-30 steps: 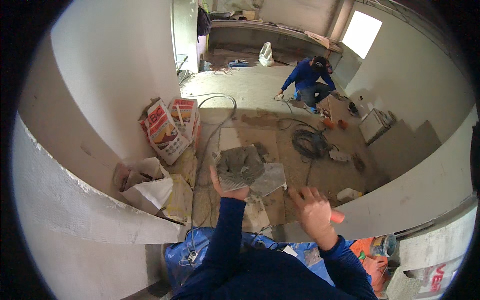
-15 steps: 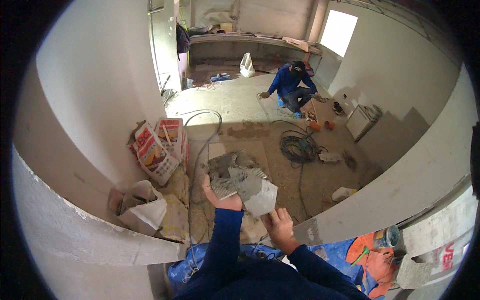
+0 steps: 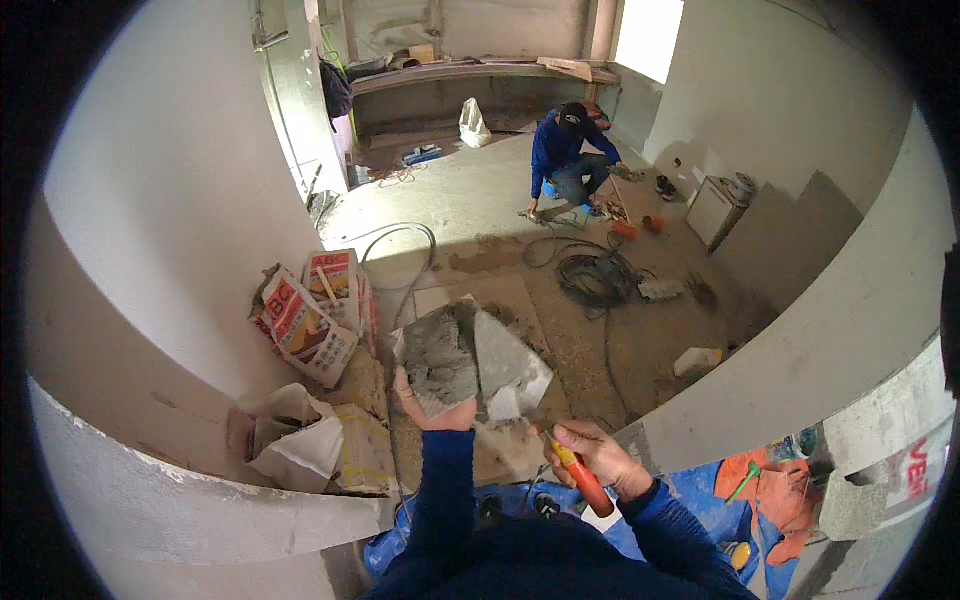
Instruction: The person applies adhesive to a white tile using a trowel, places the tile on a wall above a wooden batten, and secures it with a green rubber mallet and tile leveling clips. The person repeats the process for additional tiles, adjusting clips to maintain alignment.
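My left hand [image 3: 433, 405] grips the lower left of a pale, square slab [image 3: 400, 350] bearing a lump of wet grey mortar [image 3: 440, 365], its fingers curled round the edge. My right hand [image 3: 597, 458] is closed on the red-and-yellow handle of a trowel [image 3: 580, 480]. The trowel's wide, mortar-smeared grey blade [image 3: 510, 365] is tilted just right of the mortar; whether it touches the slab I cannot tell.
Printed sacks [image 3: 310, 340] and an open white bag [image 3: 295, 455] lie left. A coiled hose [image 3: 580, 285] lies ahead. A co-worker in blue [image 3: 560, 150] squats farther back. A low wall [image 3: 760, 385] curves at right; a blue tarp [image 3: 700, 500] lies below.
My right hand swung left to the slab, then turned, showing the handle. The blade shifted from over the mortar to its right side. The co-worker's near arm lowered. The view shifted.
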{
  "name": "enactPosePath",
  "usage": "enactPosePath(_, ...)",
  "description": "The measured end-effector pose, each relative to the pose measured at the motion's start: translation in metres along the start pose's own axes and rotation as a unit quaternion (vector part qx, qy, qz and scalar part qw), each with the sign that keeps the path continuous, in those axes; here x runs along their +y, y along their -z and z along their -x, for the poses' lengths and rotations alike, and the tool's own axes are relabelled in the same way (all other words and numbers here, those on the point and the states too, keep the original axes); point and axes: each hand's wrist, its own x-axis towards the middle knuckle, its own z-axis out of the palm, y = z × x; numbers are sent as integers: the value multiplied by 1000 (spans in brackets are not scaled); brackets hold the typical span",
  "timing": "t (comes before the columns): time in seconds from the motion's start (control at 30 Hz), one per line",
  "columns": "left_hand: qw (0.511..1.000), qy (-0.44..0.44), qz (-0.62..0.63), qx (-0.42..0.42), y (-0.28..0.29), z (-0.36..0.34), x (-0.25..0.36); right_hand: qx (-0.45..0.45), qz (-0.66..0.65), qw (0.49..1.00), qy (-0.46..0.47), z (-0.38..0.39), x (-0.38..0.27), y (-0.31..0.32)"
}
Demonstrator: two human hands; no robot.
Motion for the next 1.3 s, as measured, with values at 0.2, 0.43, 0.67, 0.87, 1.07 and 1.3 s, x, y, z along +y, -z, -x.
enactPosePath(0.2, 999, 34, 28, 12, 4, -5, 9, 65, 132, 985, -90, 49, 6, 13)
enactPosePath(0.43, 992, -89, -74, 58, -3, -19, -7, 73, 134, 988, -18, 71, -35, -25)
enactPosePath(0.67, 876, -200, -357, 254, 31, -27, -11, -8, -16, 989, -149, 22, -42, -53)
enactPosePath(0.87, 964, -155, -167, 135, 33, -19, -10, 16, 196, 971, -138, 35, -67, -41)
enactPosePath(1.07, 999, 24, 19, -17, 28, -18, 0, 91, 740, 633, 208, 45, -111, -49)
enactPosePath(1.3, 990, 93, -67, 87, 26, -12, -4, 17, 862, 459, 215, 41, -149, -72)
